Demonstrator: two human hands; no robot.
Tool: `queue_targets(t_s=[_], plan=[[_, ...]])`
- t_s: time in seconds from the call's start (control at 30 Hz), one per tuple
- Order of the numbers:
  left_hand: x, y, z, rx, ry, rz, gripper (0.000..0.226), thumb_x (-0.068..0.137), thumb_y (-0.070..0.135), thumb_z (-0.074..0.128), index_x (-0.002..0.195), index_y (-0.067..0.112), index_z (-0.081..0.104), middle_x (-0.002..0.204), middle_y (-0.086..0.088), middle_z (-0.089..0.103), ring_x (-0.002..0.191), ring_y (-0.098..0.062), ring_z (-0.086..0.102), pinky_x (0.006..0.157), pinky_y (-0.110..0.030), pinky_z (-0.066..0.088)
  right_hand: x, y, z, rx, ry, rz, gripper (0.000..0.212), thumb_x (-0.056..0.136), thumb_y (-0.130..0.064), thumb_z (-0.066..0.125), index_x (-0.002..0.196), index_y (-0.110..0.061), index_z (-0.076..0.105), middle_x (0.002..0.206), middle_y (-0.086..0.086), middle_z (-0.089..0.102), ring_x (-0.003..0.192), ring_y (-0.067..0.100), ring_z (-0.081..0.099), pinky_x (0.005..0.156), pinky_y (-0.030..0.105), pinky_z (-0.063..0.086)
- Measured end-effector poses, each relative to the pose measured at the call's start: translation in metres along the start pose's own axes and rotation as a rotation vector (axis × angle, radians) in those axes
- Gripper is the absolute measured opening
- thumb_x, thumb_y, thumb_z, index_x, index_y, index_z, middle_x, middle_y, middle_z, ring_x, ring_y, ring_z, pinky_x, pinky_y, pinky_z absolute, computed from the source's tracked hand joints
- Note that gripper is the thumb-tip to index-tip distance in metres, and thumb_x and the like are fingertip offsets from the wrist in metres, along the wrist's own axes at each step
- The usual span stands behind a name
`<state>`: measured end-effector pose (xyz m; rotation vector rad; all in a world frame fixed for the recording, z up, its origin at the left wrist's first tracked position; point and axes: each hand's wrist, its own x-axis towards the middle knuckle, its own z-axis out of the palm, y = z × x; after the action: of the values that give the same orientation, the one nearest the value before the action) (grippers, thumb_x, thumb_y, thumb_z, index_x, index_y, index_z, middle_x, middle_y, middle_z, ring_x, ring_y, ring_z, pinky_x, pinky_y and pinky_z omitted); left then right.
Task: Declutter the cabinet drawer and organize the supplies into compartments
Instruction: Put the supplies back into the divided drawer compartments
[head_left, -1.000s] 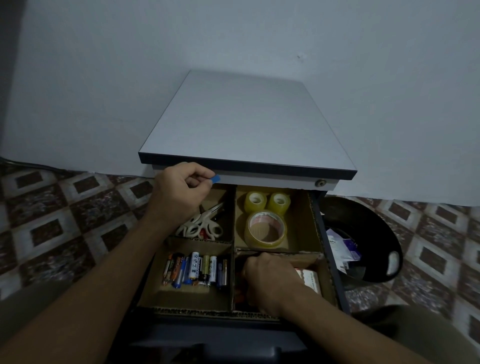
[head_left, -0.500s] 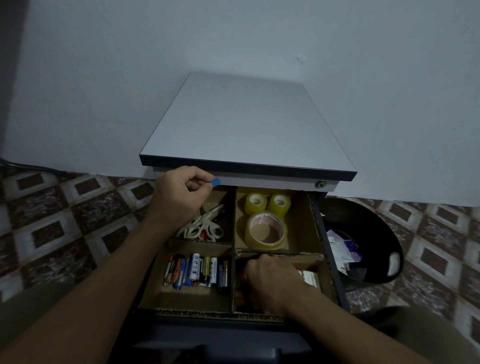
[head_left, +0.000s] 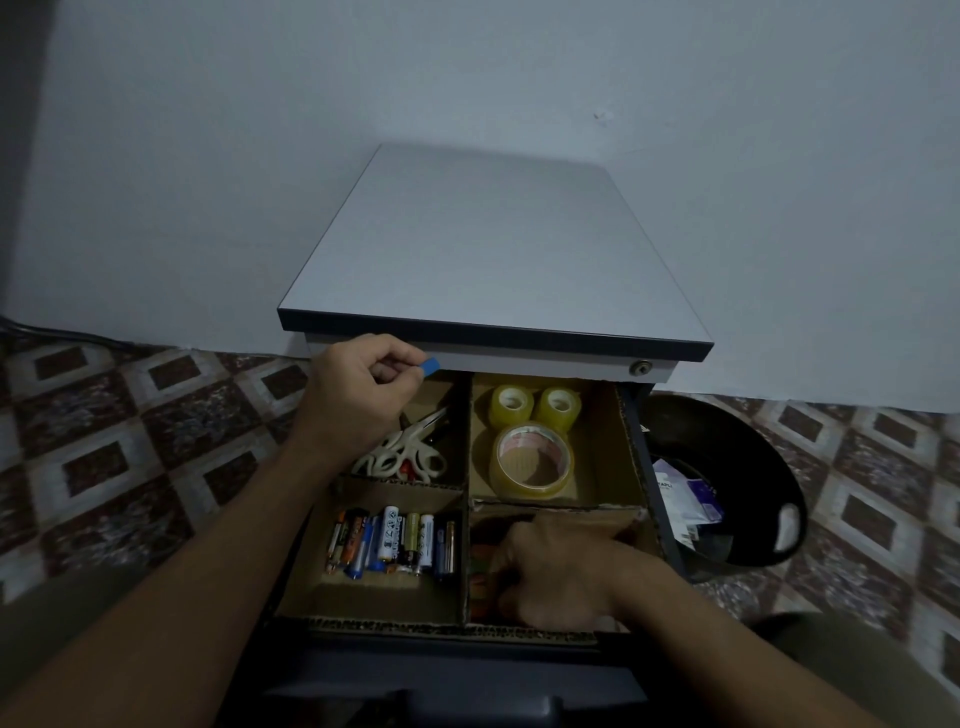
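Hardly anything has shifted: our right hand (head_left: 558, 577) now covers the pale box that showed beside it earlier. It sits in the near right compartment of the drawer (head_left: 395, 623), fingers curled downward; we cannot tell what it holds. Near left, batteries (head_left: 395, 540) lie side by side, long axes running near to far. Beyond them scissors (head_left: 410, 447) point their blades far and right, beside three tape rolls (head_left: 527, 488). Our left hand (head_left: 353, 395) pinches a small blue piece (head_left: 429, 367) under the cabinet top (head_left: 493, 249).

**Bare arms, dull cloth**

I see the left hand (head_left: 358, 395) and right hand (head_left: 561, 577) bare, the forearms (head_left: 208, 545) uncovered back to the frame edge. Cloth (head_left: 57, 618) at both lower corners looks olive-grey, probably trousers, though the light is poor.
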<state>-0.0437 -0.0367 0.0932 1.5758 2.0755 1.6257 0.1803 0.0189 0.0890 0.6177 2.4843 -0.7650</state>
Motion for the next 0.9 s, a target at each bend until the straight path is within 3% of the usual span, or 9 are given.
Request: queue_targets(t_s=[0.13,0.27,0.43,0.7,0.9], plan=[[0.0,0.0,0.0,0.002,0.005,-0.012,0.011,0.087,0.005,0.071,0.097,0.011,0.073,0.081,0.004,0.067,0.068,-0.005,0.061,0.061,-0.014,0.052,0.003,-0.005,0.0,-0.005,-0.138,0.037,0.029,0.093,-0.017,0.049,0.112,-0.014,0.071,0.099,0.002,0.066,0.091,0.018,0.059,0.07,0.024,0.044],[0.0,0.0,0.0,-0.001,0.0,-0.021,0.011,0.087,0.005,0.071,0.096,0.012,0.073,0.08,0.005,0.067,0.067,-0.006,0.061,0.06,-0.016,0.052,0.003,-0.004,-0.001,-0.002,-0.129,0.065,0.032,0.094,-0.017,0.047,0.117,-0.012,0.069,0.115,0.007,0.067,0.104,0.023,0.061,0.085,0.03,0.05],[-0.001,0.002,0.002,0.002,0.0,-0.029,0.01,0.088,0.006,0.07,0.096,0.011,0.074,0.078,0.005,0.067,0.066,-0.007,0.061,0.059,-0.016,0.052,0.004,0.005,0.001,0.039,-0.079,0.077,0.031,0.087,-0.024,0.05,0.108,-0.022,0.072,0.109,0.002,0.07,0.099,0.018,0.063,0.09,0.04,0.055],[-0.003,0.003,0.002,-0.014,-0.013,-0.039,0.01,0.088,0.005,0.071,0.097,0.008,0.074,0.076,0.006,0.066,0.065,-0.004,0.06,0.06,-0.012,0.05,0.0,0.004,0.004,0.1,-0.041,-0.001,0.036,0.092,-0.014,0.048,0.116,-0.029,0.071,0.12,-0.005,0.069,0.109,0.014,0.06,0.085,0.021,0.044],[-0.004,0.004,0.002,-0.013,-0.022,-0.053,0.011,0.088,0.005,0.071,0.098,0.007,0.075,0.077,0.005,0.066,0.066,-0.003,0.061,0.06,-0.012,0.05,0.005,0.001,0.01,0.08,-0.039,0.003,0.036,0.091,-0.014,0.046,0.117,-0.023,0.069,0.121,0.004,0.067,0.11,0.022,0.06,0.097,0.034,0.05]])
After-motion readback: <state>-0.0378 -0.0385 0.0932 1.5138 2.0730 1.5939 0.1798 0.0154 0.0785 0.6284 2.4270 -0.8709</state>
